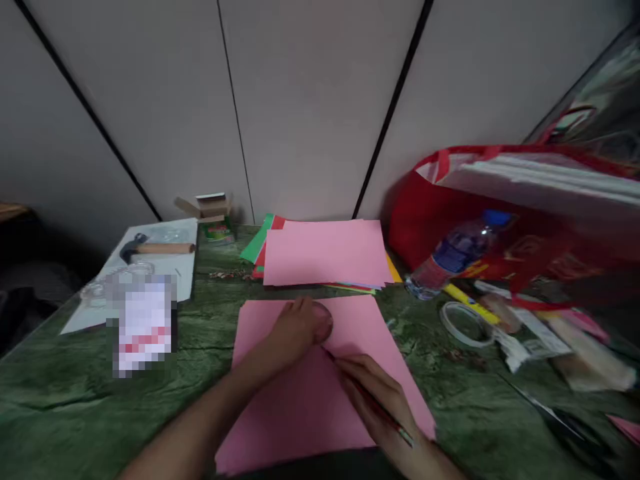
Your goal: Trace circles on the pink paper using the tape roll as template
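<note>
A large sheet of pink paper lies on the green table in front of me. On its upper part, my left hand presses down a small round, pinkish-brown object, whose exact kind I cannot make out. My right hand grips a dark red pencil in a writing hold. The pencil's tip meets the paper close to the lower edge of the round object. Fingers of the left hand partly cover that object.
Behind the sheet is a stack of coloured paper. To the right are a plastic bottle, a tape roll, scissors and a red bag. A hammer, a small box and a blurred-out phone-like item are left.
</note>
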`<move>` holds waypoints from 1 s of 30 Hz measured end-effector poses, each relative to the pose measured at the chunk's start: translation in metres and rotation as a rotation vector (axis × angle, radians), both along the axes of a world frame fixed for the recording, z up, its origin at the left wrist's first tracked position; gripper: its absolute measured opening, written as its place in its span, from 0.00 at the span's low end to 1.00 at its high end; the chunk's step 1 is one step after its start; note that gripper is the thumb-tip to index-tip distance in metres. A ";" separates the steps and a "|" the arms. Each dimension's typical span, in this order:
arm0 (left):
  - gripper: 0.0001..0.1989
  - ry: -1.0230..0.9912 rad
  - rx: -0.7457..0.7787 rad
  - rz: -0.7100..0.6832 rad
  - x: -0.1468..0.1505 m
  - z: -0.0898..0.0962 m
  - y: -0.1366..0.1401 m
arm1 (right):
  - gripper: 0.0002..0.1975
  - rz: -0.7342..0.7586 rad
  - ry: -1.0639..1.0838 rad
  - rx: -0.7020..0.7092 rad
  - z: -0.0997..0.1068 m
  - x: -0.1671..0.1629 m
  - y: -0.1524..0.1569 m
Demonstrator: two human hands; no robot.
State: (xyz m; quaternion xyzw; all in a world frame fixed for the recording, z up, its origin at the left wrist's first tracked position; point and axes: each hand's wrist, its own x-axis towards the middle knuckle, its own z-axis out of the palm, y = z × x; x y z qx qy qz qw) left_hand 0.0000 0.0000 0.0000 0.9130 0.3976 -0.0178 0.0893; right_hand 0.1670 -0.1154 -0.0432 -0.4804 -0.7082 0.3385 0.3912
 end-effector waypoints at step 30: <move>0.14 -0.060 0.014 -0.006 -0.003 -0.008 0.003 | 0.16 -0.044 -0.218 0.171 0.002 0.013 0.008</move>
